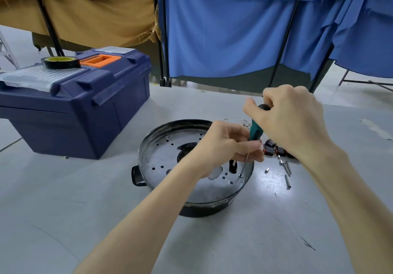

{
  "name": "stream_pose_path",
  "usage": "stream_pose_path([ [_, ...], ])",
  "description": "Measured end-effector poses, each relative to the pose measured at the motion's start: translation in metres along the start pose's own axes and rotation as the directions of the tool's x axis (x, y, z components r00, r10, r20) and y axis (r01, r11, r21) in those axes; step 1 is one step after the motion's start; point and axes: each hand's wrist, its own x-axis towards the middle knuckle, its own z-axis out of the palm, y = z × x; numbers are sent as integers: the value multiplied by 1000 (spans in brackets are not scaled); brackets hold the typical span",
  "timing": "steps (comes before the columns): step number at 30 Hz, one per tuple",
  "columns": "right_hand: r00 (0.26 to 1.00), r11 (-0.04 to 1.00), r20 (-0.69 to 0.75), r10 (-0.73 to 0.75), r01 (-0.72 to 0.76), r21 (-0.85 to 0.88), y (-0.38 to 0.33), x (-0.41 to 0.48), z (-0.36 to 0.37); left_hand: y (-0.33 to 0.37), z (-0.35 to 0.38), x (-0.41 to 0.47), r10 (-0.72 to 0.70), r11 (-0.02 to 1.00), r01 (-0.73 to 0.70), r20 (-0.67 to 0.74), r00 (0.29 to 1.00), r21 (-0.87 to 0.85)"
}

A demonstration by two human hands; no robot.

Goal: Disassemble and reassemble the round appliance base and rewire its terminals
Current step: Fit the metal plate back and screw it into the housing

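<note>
The round appliance base (161,157) lies on the grey table, a perforated metal plate inside a black rim with a black handle at its left. My right hand (291,120) grips the green and black handle of a screwdriver (256,130) from above. Its thin shaft runs down to a screw (240,175) near the plate's right edge. My left hand (225,146) reaches over the plate and pinches the shaft just below the handle. A red and black wired part (271,148) lies just right of the base, partly hidden by my right wrist.
A blue toolbox (74,103) with an orange handle stands at the back left, a roll of black tape (60,62) on its lid. Several loose screws and metal sleeves (286,171) lie on the table right of the base. Blue and tan cloths hang behind.
</note>
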Motion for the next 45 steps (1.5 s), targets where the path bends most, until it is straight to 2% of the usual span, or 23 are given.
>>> stream_pose_path([
  [1,1000,999,23,-1,1,36,3,0,-2,0,-3,1,-11,1000,12,35,999,-15],
  [3,991,972,127,-39,8,237,10,-1,-8,0,-9,1,-20,999,23,82,996,-43],
  [5,963,911,240,-124,15,412,9,-4,-12,-2,-15,-2,-13,997,21,126,992,-68],
  [6,953,897,258,-159,30,442,9,-5,-11,-2,-16,-4,-9,997,20,156,988,-69],
  [8,971,912,201,-131,38,409,9,-7,-3,-1,-15,-5,-7,999,15,175,984,-43],
  [11,995,977,96,-9,-12,215,6,-11,7,-1,-6,-3,8,1000,-9,54,999,25],
  [14,996,997,91,3,-10,83,6,-11,4,-2,-2,1,12,1000,-12,41,999,1],
  [17,970,963,238,-59,-8,269,7,-6,-7,0,-9,1,-12,1000,13,91,996,-9],
  [19,963,908,238,-124,13,419,5,-6,-9,-1,-14,-2,-20,999,26,128,992,-45],
  [20,972,905,196,-127,33,425,4,-8,-6,-1,-15,-4,-17,998,26,147,989,-60],
  [23,998,975,64,-21,6,221,2,-10,5,0,-12,-5,20,1000,-19,53,998,-9],
  [25,998,998,26,50,-51,45,0,-11,7,-1,-7,0,52,996,-50,-31,998,71],
  [27,998,997,19,54,-52,-60,0,-11,6,-1,-3,4,48,995,-44,-35,998,93],
  [29,995,1000,94,18,-20,21,2,-10,0,-1,-4,4,28,997,-26,-21,999,77],
  [31,975,971,212,-67,14,239,4,-7,-7,0,-10,2,11,999,-11,-11,1000,49],
  [32,966,947,232,-112,33,321,3,-7,-9,0,-14,1,2,999,-2,5,1000,37],
  [34,971,927,189,-148,70,368,1,-7,-6,2,-18,-3,-9,1000,8,48,999,22],
  [37,994,970,98,-54,29,240,-3,-7,4,4,-13,-6,-3,998,-1,64,998,58],
  [41,995,992,16,98,-99,83,-2,-11,10,1,2,-1,35,989,-32,-16,999,144],
  [43,987,986,-38,156,-158,-49,-4,-17,12,2,4,4,3,990,-4,13,1000,140],
  [45,987,984,-27,156,-158,-82,0,-17,9,4,1,7,-33,989,22,78,996,146],
])
